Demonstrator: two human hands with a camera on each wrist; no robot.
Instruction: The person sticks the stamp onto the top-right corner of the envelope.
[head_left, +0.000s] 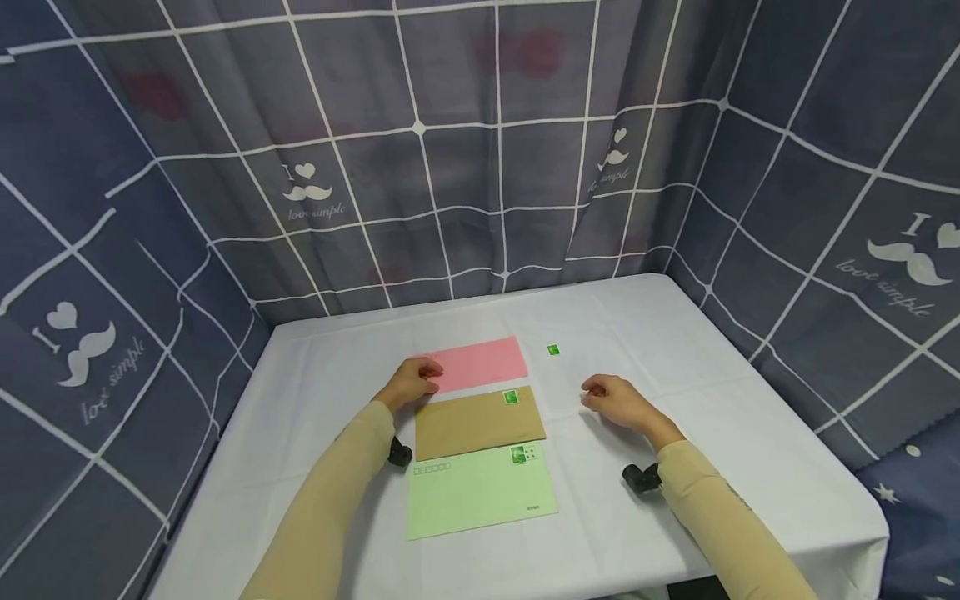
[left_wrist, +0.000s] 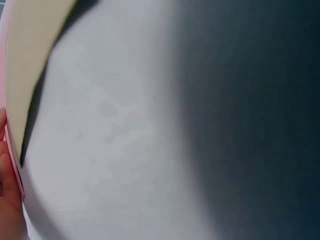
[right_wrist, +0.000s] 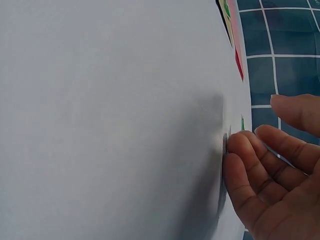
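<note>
A pink envelope (head_left: 483, 365) lies flat at the back of a column of three envelopes. My left hand (head_left: 408, 381) rests at its left end, fingertips on the paper, thumb by the lower left corner. In the left wrist view, only part of that hand shows against the pink edge. Right of the envelopes, my right hand (head_left: 617, 400) hovers low over the table with relaxed, slightly bent fingers and nothing between them. A loose green stamp (head_left: 553, 350) lies beyond it, to the right of the pink envelope.
Below the pink one lie a brown envelope (head_left: 480, 427) and a light green envelope (head_left: 483, 496), each with a green stamp at its upper right. A white cloth (head_left: 315, 367) covers the table. Dark checked curtains (head_left: 465, 175) enclose the back and sides.
</note>
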